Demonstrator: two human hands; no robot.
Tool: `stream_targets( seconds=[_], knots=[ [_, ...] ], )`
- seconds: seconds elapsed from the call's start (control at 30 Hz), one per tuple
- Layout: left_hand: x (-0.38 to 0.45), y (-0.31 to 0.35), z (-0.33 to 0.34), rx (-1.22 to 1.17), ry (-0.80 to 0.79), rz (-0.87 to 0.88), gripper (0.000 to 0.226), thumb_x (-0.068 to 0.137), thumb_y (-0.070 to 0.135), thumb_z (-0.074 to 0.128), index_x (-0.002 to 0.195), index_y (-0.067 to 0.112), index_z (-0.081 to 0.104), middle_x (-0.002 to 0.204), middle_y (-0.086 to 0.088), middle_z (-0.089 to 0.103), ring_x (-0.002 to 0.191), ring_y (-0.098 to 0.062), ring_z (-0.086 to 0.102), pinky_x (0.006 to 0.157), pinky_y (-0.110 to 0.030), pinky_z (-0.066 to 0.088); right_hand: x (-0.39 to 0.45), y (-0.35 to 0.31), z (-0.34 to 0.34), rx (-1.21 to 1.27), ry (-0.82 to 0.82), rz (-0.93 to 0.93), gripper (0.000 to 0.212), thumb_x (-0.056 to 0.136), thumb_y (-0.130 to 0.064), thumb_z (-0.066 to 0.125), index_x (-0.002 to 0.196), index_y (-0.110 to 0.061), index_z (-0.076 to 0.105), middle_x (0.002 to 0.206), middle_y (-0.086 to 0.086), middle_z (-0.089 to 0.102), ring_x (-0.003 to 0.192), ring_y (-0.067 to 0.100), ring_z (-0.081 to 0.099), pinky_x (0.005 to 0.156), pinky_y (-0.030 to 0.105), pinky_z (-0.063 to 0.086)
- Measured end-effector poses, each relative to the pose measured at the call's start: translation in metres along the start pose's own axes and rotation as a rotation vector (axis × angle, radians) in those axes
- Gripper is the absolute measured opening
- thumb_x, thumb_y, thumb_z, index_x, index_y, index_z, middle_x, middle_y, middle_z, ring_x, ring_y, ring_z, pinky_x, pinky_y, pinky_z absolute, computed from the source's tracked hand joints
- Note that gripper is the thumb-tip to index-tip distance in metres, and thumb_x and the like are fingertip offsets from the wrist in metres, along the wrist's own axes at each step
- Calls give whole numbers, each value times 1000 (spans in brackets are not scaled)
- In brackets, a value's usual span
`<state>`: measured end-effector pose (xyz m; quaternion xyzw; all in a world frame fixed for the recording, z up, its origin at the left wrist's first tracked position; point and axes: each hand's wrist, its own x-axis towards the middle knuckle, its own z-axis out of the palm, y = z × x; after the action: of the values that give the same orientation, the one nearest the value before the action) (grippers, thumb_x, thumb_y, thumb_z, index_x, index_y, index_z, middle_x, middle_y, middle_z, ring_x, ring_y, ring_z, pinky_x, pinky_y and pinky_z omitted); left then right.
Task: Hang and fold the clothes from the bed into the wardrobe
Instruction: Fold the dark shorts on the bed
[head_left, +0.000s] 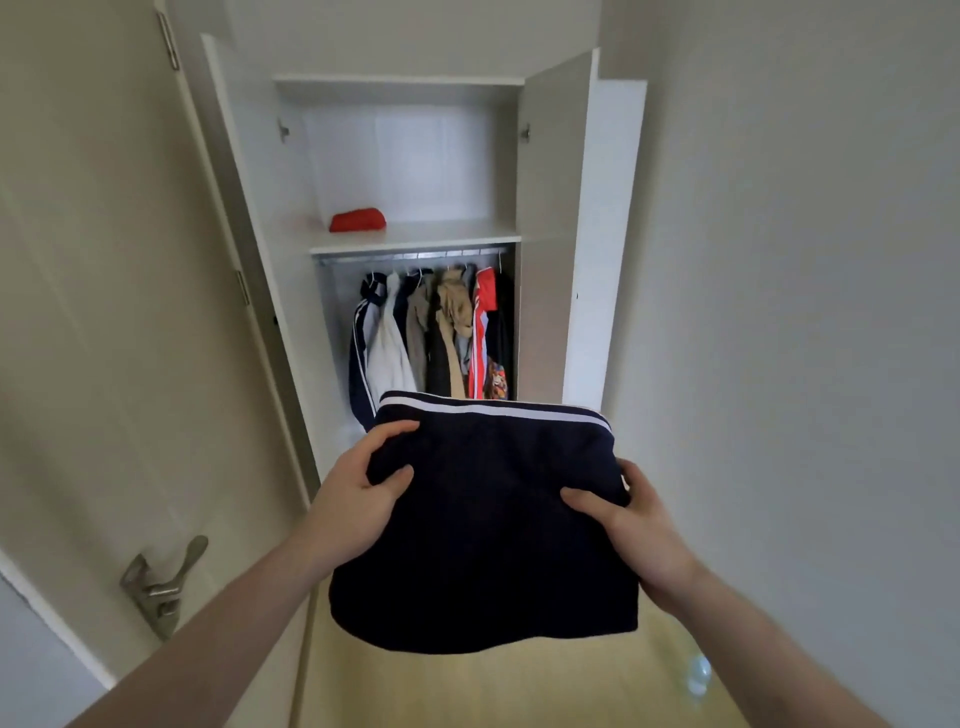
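A person stands facing an open wardrobe (415, 234), holding a folded navy garment (488, 519) flat in front of them at 6 o'clock in the view. It is dark navy with 2 white stripes along its far edge. It looks light and soft: the near edge sags below the hands, so it would likely unfold if held by 1 corner. Supporting both sides, as now, seems the safest hold.

The left hand (358, 488) grips the garment's left edge at 9 o'clock of the cloth, thumb and a finger curled over the top. The right hand (634, 514) grips the right edge at 3 o'clock, thumb pressed on top, fingers hidden beneath.

Ahead at 12 o'clock, a white shelf (441, 234) holds a folded red item (357, 220) at its left. Below it, hanging clothes (436, 332) fill a rail. A door handle (163, 582) sits at 8 o'clock.
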<state>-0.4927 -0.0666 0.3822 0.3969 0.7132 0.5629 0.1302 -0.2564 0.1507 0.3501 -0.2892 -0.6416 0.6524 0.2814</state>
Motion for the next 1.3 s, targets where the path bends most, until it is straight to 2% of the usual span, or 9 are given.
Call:
stream_targets(
  seconds=[0.1, 0.2, 0.33, 0.43, 0.73, 0.87, 1.03, 1.2, 1.3],
  knots=[
    [60, -6, -20, -3, 25, 15, 51, 99, 9, 63, 124, 53, 63, 118, 29, 67, 105, 5, 67, 77, -6, 52, 64, -15, 20, 3, -26, -9, 68, 62, -52, 94, 120, -44, 58, 109, -12, 77, 96, 15, 78, 79, 35, 64],
    [123, -11, -41, 20, 42, 31, 51, 98, 9, 64, 121, 54, 63, 115, 30, 68, 104, 7, 65, 77, -4, 50, 127, -31, 44, 7, -26, -27, 74, 63, -50, 94, 125, -42, 56, 110, -13, 77, 96, 14, 77, 78, 34, 65],
    [209, -14, -71, 44, 51, 54, 51, 98, 11, 64, 120, 56, 62, 116, 30, 68, 105, 6, 65, 83, -12, 51, 205, -60, 79, -13, 5, -65, 77, 61, -47, 92, 129, -36, 56, 112, -12, 76, 97, 14, 77, 89, 42, 63],
    [269, -19, -90, 47, 54, 83, 50, 98, 11, 65, 120, 55, 62, 116, 28, 69, 105, 5, 66, 89, -21, 52, 257, -78, 101, -11, 22, -97, 67, 73, -35, 91, 130, -31, 57, 112, -8, 77, 96, 16, 77, 92, 43, 62],
    [420, -41, -105, 56, 84, 98, 48, 96, 10, 67, 119, 51, 65, 120, 18, 69, 108, 0, 66, 101, -29, 51, 404, -105, 123, -13, 47, -136, 63, 78, -30, 90, 131, -30, 57, 107, -11, 78, 93, 13, 77, 88, 39, 61],
    [484, -52, -99, 69, 119, 84, 44, 96, 7, 66, 126, 39, 66, 121, 15, 69, 111, -4, 65, 103, -31, 50, 482, -114, 126, -30, 28, -155, 61, 78, -28, 89, 130, -29, 57, 109, -9, 77, 91, 11, 77, 83, 34, 61],
    [569, -55, -90, 40, 182, 28, 42, 97, 4, 63, 130, 30, 65, 120, 11, 69, 106, -6, 67, 97, -26, 53, 589, -132, 127, -36, -15, -161, 62, 78, -27, 89, 131, -26, 57, 116, -3, 74, 99, 19, 75, 90, 40, 61],
    [667, -62, -85, 23, 254, -10, 40, 97, 3, 63, 124, 32, 66, 110, 13, 69, 74, 3, 69, 67, -9, 54, 708, -154, 130, -36, -52, -157, 67, 75, -27, 91, 132, -23, 56, 117, 1, 73, 101, 23, 75, 93, 47, 61],
    [719, -73, -85, 24, 296, -53, 41, 96, 1, 64, 128, 27, 65, 112, 8, 69, 89, -9, 70, 83, -20, 58, 773, -162, 138, -29, -61, -142, 69, 73, -27, 93, 131, -20, 57, 117, 1, 73, 100, 22, 75, 92, 45, 61]
  ],
)
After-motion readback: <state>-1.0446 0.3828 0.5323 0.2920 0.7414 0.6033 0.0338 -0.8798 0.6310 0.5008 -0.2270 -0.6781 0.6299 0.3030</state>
